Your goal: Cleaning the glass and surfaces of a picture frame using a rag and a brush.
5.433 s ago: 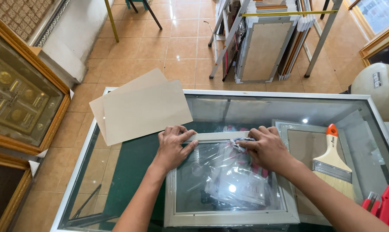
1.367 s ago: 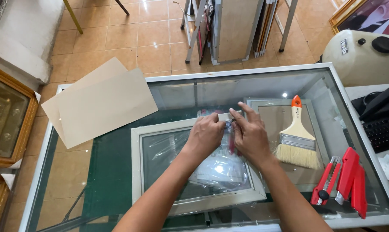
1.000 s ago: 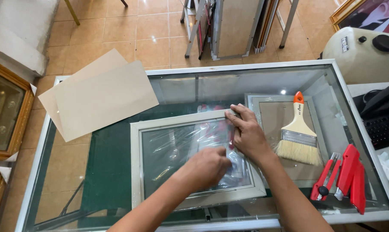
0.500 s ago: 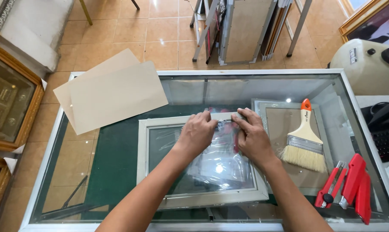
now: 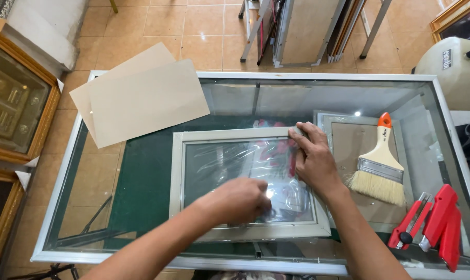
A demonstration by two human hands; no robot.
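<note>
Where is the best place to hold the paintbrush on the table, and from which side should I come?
Grip the paintbrush by its wooden handle, probably from above or the far side. It lies flat with the orange tip pointing away and the bristles toward the near edge, right of the right hand, so the handle is free.

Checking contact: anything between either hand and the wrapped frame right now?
Nothing visible. The left hand lies on the plastic film over the grey frame; the right hand presses its top right corner. The paintbrush sits apart, to the right.

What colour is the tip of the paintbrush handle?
Orange, on the paintbrush handle's end, in the head view.
</note>
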